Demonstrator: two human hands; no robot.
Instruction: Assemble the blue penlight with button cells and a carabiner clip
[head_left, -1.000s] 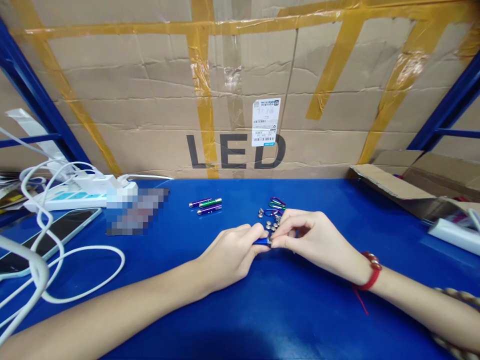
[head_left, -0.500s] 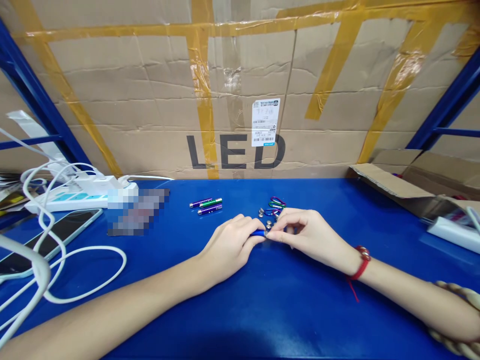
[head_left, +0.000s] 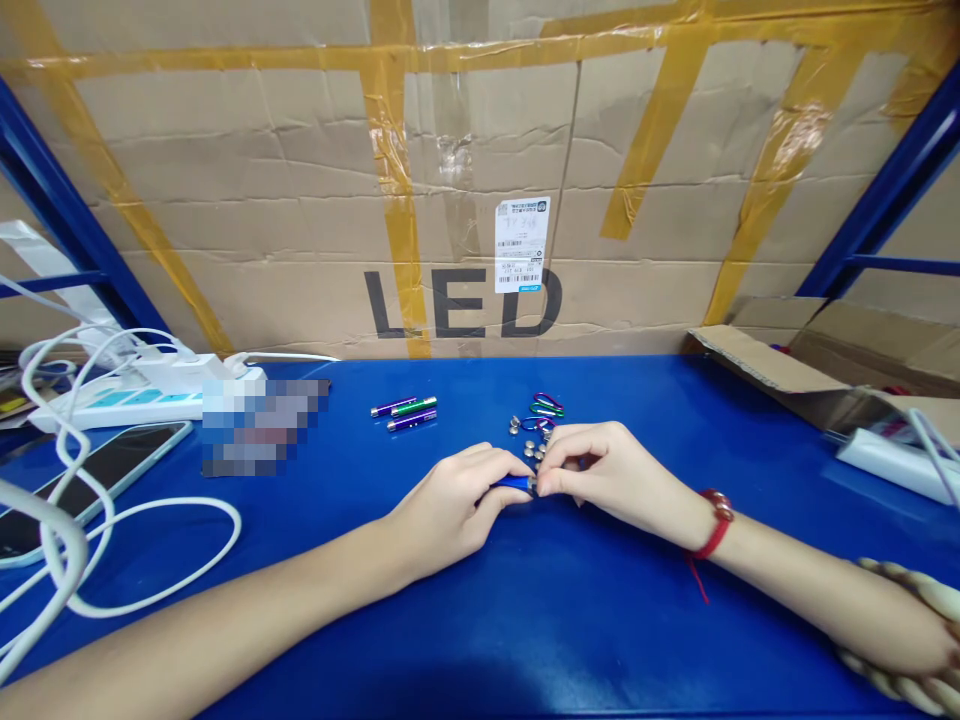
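Bright, fairly even light fills the scene, apparently from above. White glare breaks up on the glossy amber packing tape (head_left: 799,135) at the right of the large brown cardboard sheet (head_left: 300,200), with a weaker shine on its clear middle strip. The smooth blue tabletop (head_left: 570,600) carries soft pale reflections and a broad darker patch near the bottom edge. Wide-angle stretching makes the blue metal posts (head_left: 885,200) lean outward and lengthens both bare forearms (head_left: 247,600) toward the corners. Small print on the white rectangular paper label (head_left: 523,240) is smeared, and square mosaic blocks (head_left: 262,430) obscure a patch at left.
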